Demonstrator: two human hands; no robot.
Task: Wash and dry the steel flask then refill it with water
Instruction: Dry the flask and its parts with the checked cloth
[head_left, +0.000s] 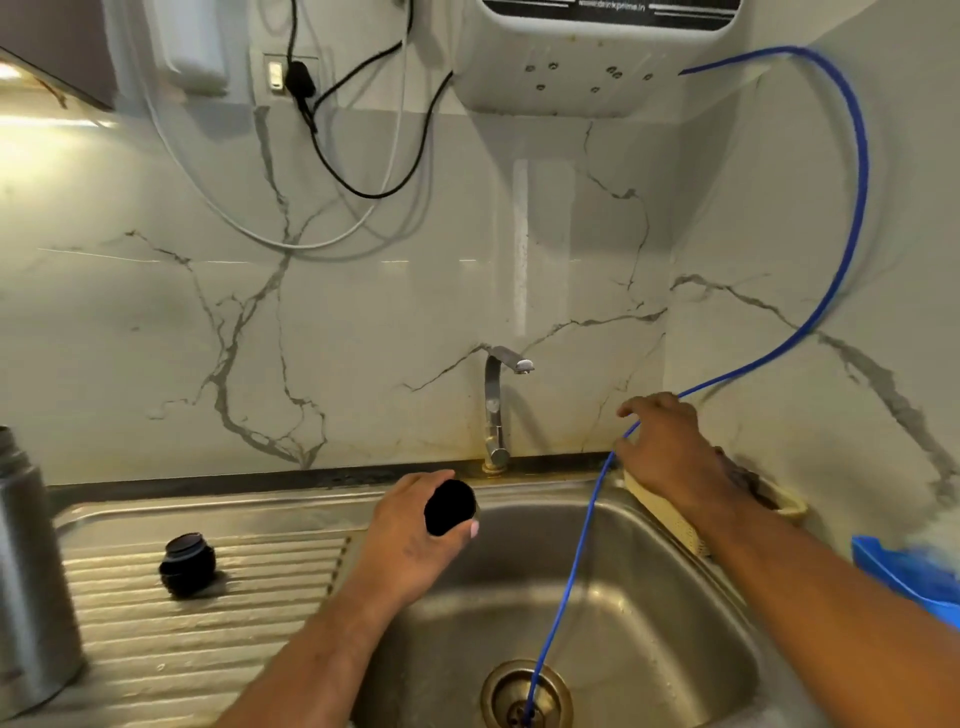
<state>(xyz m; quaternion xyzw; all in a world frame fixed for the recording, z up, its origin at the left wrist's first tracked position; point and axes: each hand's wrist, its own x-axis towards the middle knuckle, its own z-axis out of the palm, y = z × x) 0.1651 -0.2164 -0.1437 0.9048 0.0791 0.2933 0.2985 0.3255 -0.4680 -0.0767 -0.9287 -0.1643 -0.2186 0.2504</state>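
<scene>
The steel flask (26, 571) stands upright on the drainboard at the far left, partly cut off by the frame edge. A black stopper (187, 564) sits on the ribbed drainboard (208, 644). My left hand (410, 540) grips a round black cap (449, 507) over the sink's left rim. My right hand (670, 447) hovers at the sink's back right corner, fingers spread and relaxed, touching the blue tube (597, 499) that runs past it. The steel tap (496, 410) stands behind the sink (639, 597).
The blue tube hangs from the wall-mounted water purifier (597, 52) and ends in the drain (527, 696). A cream holder (670, 514) sits on the sink's right rim, a blue object (909, 571) beyond it. Cables (363, 171) dangle on the marble wall.
</scene>
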